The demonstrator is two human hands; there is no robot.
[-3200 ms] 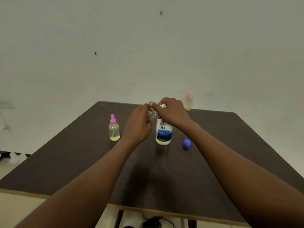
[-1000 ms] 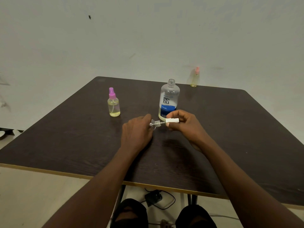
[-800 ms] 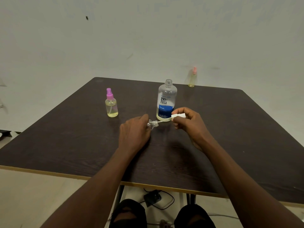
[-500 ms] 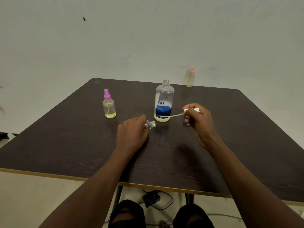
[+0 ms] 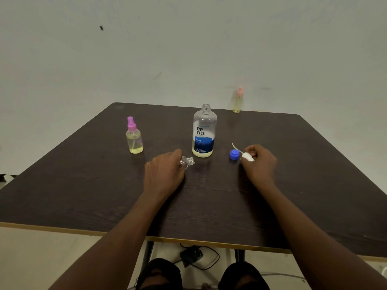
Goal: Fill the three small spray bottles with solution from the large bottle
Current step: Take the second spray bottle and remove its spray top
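Note:
The large clear bottle [image 5: 204, 131] with a blue label stands uncapped at the table's middle, a little yellowish liquid at its bottom. My left hand [image 5: 164, 174] grips a small clear bottle [image 5: 187, 161], tilted with its open threaded neck pointing right. My right hand [image 5: 258, 162] holds a white spray top [image 5: 247, 157] low over the table, its thin tube sticking up to the left. A small bottle with a pink spray top [image 5: 134, 136] holds yellow liquid at the left. Another small bottle with a salmon top [image 5: 238, 100] stands at the far edge.
A blue cap [image 5: 234, 154] lies on the dark wooden table [image 5: 209, 195] just left of my right hand. The wall rises close behind the table's far edge. A black adapter with a cable [image 5: 191, 255] lies on the floor under the table.
The white spray top has come out of the small clear bottle. My right hand carried it rightward and down beside the blue cap. My left hand kept hold of the bottle.

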